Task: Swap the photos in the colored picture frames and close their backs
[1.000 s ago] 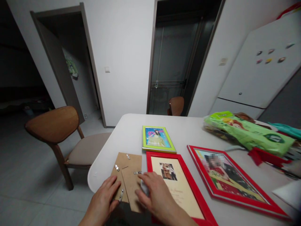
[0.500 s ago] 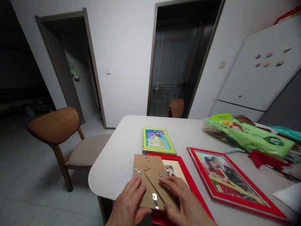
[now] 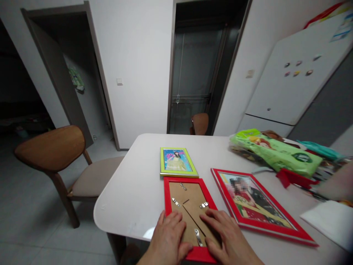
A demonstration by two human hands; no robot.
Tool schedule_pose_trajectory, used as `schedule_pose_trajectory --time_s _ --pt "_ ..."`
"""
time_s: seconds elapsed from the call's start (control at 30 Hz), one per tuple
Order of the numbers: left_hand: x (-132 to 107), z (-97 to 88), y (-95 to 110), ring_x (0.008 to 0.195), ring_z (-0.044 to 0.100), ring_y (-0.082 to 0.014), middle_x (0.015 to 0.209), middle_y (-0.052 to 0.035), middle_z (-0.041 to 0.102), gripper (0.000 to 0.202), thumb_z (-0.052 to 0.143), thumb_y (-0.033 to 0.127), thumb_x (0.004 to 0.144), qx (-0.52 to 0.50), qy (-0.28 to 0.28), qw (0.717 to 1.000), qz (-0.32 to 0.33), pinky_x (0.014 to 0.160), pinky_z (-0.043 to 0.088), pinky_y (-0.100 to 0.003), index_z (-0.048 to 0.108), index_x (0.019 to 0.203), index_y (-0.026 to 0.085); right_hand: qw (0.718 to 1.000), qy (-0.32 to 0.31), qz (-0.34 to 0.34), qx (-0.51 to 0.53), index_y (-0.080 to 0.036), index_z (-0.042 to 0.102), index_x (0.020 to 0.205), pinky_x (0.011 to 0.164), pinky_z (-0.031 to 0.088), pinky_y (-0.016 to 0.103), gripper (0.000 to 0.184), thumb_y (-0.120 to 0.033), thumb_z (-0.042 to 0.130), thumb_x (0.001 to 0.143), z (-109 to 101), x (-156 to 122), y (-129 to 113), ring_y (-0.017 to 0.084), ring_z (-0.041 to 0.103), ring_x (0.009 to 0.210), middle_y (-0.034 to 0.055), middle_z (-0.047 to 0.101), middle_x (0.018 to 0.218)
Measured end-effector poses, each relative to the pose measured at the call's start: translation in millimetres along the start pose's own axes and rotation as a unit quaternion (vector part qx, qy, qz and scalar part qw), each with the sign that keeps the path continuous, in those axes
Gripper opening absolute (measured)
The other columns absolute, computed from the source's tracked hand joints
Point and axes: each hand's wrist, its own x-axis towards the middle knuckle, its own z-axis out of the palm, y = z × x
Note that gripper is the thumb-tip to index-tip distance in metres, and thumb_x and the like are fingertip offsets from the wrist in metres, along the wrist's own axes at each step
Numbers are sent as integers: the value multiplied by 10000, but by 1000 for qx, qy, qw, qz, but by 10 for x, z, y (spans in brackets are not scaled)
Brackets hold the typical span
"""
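Note:
A brown backing board (image 3: 186,193) with several metal clips lies inside a red picture frame (image 3: 167,197), which is face down at the table's near edge. My left hand (image 3: 168,235) rests on the board's left side and the frame's left edge, fingers stretched out. On the right side of the board lies my right hand (image 3: 227,235), its fingers also extended and apart. Just beyond the red frame is a yellow-green picture frame (image 3: 179,173) with a picture of a figure in a yellow dress. A larger red picture frame (image 3: 249,224) holding a photo lies to the right.
The white table (image 3: 132,191) has a rounded left corner. On its right side are a green package (image 3: 286,152), a red object (image 3: 293,179) and a white sheet (image 3: 328,221). A wooden chair (image 3: 52,151) stands at the left, and a fridge (image 3: 278,84) behind at the right.
The backing board has gone from above the red frame, at an offset, down into its opening. Both hands moved with it and now press flat on it. The view has shifted slightly right.

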Motion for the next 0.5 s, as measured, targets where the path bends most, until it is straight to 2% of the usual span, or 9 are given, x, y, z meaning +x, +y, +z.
schedule_pose_trajectory --time_s 0.1,0.23,0.37,0.5 --pt "-42 -64 7 1158 348 -278 1251 -136 410 569 568 466 678 -9 -42 999 -5 963 226 -509 467 1128 133 1000 23 -16 2 -212 567 1027 850 355 396 369 -352 465 701 5 40 27 234 458 990 96 525 1073" --pt "-58 -107 2 1188 283 -300 1295 -165 323 790 621 555 563 -19 -80 997 -5 978 189 -506 407 1180 110 997 73 10 -39 -157 568 1016 835 369 371 342 -291 394 755 1 182 114 223 470 940 121 527 1020" --pt "-43 -100 -16 1190 286 -287 1300 -146 325 762 656 504 552 -17 -81 997 -7 980 189 -504 413 1171 132 994 64 19 -84 -156 605 942 810 373 370 311 -222 357 767 4 334 179 225 467 901 123 519 985" --pt "-36 -79 -10 1191 290 -276 1298 -143 329 726 662 484 549 -10 -86 996 -16 983 194 -490 437 1140 128 996 45 11 -80 -163 622 820 788 379 353 261 -166 375 737 2 377 190 216 467 875 105 518 934"
